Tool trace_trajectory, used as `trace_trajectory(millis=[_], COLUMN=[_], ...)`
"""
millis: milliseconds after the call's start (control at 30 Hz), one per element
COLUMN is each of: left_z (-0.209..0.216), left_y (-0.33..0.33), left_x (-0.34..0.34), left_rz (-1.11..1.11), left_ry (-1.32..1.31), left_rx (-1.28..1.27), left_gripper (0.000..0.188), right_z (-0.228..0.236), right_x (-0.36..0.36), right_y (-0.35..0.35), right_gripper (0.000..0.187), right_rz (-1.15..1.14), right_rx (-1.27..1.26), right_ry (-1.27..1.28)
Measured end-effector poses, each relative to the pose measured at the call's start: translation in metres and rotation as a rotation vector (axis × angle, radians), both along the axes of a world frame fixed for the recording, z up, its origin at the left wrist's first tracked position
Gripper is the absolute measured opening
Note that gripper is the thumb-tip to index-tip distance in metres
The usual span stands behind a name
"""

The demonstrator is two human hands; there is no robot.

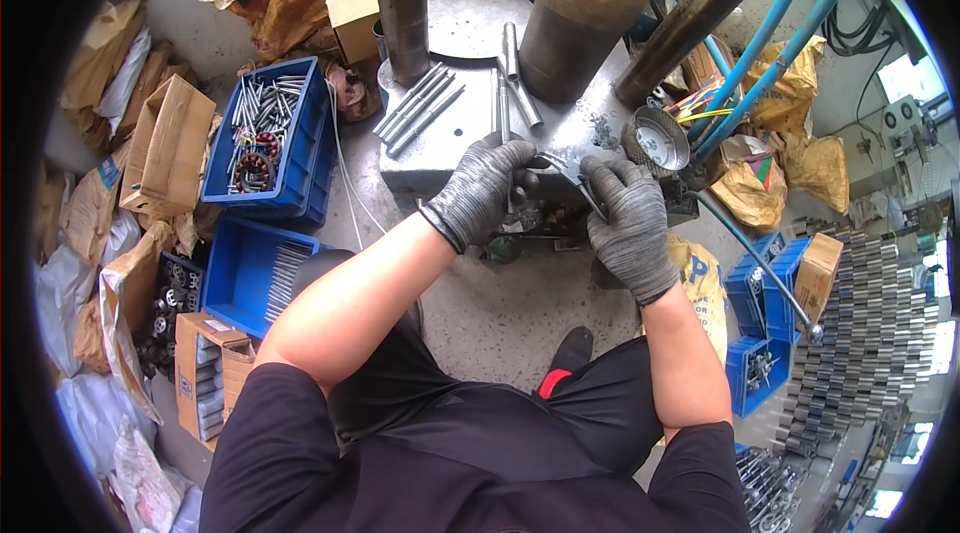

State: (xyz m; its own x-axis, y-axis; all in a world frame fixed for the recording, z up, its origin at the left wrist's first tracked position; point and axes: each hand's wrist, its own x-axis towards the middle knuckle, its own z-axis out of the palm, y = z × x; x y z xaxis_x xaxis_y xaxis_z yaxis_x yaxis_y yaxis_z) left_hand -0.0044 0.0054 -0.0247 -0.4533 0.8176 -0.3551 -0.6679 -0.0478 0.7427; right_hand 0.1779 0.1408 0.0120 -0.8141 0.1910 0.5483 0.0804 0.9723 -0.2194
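Both my hands wear grey gloves and work at the near edge of a metal press table [420, 158]. My left hand [482, 188] is closed round a slim metal rod [504, 118] that points away from me. In the closed fingers of my right hand [630, 223] is a metal tool [572, 173] that looks like a caliper; its far end reaches my left fingertips. Left of the hands, several similar rods [420, 108] lie side by side on the table. Thicker stepped rods [522, 101] lie just beyond my left hand. My fingers partly hide both held things.
A heavy steel cylinder [575, 23] stands on the table between two upright columns [400, 8] [690, 28]. A round metal dish [655, 141] sits at the right corner, near blue hoses [790, 48]. Blue bins [320, 143] [235, 273] with metal parts stand left; stacked metal pieces [860, 323] fill the right.
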Motion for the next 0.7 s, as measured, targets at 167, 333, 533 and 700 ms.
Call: trace_trajectory(millis=[167,333,533,700], left_z=[-0.006,0.001,0.014,0.006], left_y=[0.003,-0.002,-0.004,-0.009], left_x=[0.000,0.001,0.002,-0.001], left_rz=[0.022,-0.013,-0.059,-0.031], left_ry=[0.063,0.119,0.684,0.866], left_rx=[0.010,-0.054,-0.084,-0.087], left_gripper=[0.013,0.012,0.039,0.035], right_z=[0.002,-0.002,-0.027,-0.016], right_x=[0.000,0.000,0.012,0.018], right_y=[0.000,0.004,0.033,0.037], right_gripper=[0.060,0.055,0.047,0.044], right_rz=[-0.005,-0.002,-0.025,-0.051], right_rx=[0.022,0.033,-0.589,-1.024], right_ry=[-0.028,-0.016,0.052,0.081])
